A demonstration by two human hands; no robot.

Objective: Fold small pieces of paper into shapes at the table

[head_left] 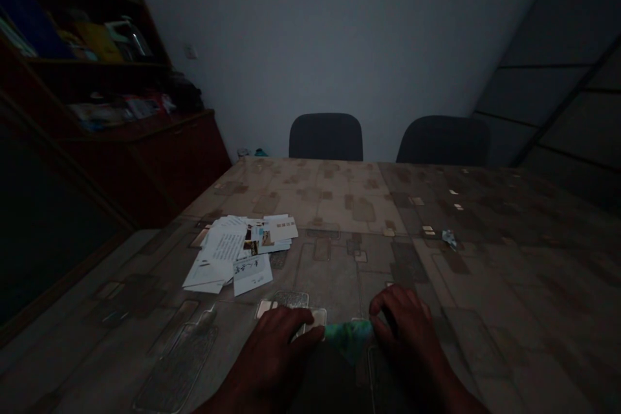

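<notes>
A small green and blue patterned piece (349, 337), roughly triangular with its point toward me, is stretched between my two hands just above or on the table. It looks like folded paper, though the dim light hides its exact material. My left hand (284, 336) pinches its left corner between thumb and fingers. At the right corner, my right hand (402, 320) grips it the same way, fingers curled. Left of centre, beyond my left hand, lies a loose pile of printed white cards and papers (226, 249).
A patterned cloth covers the table (334, 272). A small crumpled scrap (449, 239) lies to the right. Two dark chairs, one left (326, 136) and one right (444, 139), stand at the far edge before a wall. A dark red cabinet (179, 155) with filled shelves is at left.
</notes>
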